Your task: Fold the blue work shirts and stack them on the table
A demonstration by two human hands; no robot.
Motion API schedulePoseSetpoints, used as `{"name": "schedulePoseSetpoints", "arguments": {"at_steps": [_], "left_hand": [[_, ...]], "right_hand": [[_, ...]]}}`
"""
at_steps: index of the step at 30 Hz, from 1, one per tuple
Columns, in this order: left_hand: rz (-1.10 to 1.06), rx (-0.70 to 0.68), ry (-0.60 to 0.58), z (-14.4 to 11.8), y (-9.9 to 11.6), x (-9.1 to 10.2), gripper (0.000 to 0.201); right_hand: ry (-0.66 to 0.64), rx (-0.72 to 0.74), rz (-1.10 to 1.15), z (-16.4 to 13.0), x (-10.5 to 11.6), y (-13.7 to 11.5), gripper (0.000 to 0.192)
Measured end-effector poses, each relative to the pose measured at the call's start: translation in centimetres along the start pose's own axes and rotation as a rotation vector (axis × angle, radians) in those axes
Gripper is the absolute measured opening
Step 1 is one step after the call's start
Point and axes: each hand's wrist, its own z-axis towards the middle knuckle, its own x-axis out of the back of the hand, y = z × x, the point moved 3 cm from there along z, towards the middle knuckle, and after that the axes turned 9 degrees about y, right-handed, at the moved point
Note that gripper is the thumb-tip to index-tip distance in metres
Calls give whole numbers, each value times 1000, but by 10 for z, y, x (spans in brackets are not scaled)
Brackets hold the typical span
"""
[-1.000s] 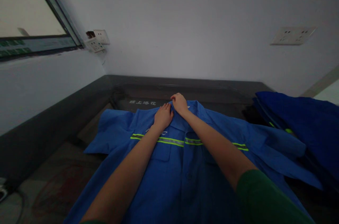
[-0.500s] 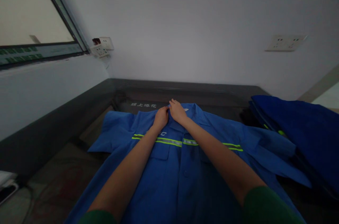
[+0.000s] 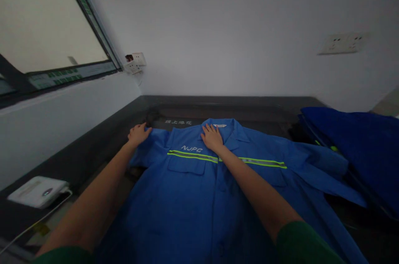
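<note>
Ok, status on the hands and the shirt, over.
Left hand flat on the shirt's sleeve, open. Right hand flat at the collar, open. Shirt spread face up on the table. Blue pile at right, apart.

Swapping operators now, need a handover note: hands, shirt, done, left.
Left hand: flat on the shirt's sleeve end, at the table's left side.
Right hand: flat on the collar, by the placket.
Shirt: face up on the dark table, front closed, right sleeve rumpled. More blue clothing lies at right.
Done: shirt spread out.
Left: likely smoothing the sleeves, then folding.
</note>
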Motion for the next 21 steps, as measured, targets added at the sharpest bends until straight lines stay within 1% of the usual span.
{"name": "schedulePoseSetpoints", "arguments": {"at_steps": [1, 2, 4, 5, 6, 7, 8, 9, 10, 12, 14, 15, 17, 19, 21], "left_hand": [[4, 57, -57, -1, -10, 7, 27], [0, 86, -110, -5, -17, 10, 24], [-67, 100, -188, -14, -23, 11, 22], [-141, 116, -214, -18, -24, 10, 22], [-230, 135, -222, -22, -24, 10, 22], [-317, 148, -202, -23, -24, 11, 23], [-375, 145, -154, -22, -24, 14, 23], [-384, 123, -84, -18, -24, 19, 24], [-332, 76, -10, -12, -24, 26, 24], [-143, -49, 110, 1, -23, 39, 23], [34, -144, 157, 14, -24, 47, 24], [88, -167, 160, 18, -25, 49, 25], [146, -172, 141, 22, -30, 49, 30], [197, -134, 83, 18, -37, 44, 37], [280, -106, 28, 8, -42, 39, 45]], "right_hand": [[0, 0, 1, 0, 0, 0, 53], [-5, 0, 1, 0, -1, 0, 54], [-29, -4, -3, 1, -2, 0, 56], [-45, -6, -5, 1, -3, 1, 56], [-60, -7, -6, 2, -3, 1, 57], [-72, -8, -6, 2, -3, 1, 57], [-81, -10, -5, 3, -4, 2, 57], [-87, -11, -5, 3, -4, 2, 58], [-91, -10, -4, 4, -4, 2, 58], [-93, -7, -3, 5, -4, 2, 58], [-91, -2, -2, 6, -4, 2, 58], [-89, -2, -2, 6, -5, 3, 58], [-83, -3, -4, 7, -5, 3, 58], [-78, -2, -9, 9, -6, 3, 57], [-81, 0, -12, 10, -6, 3, 57]]}}
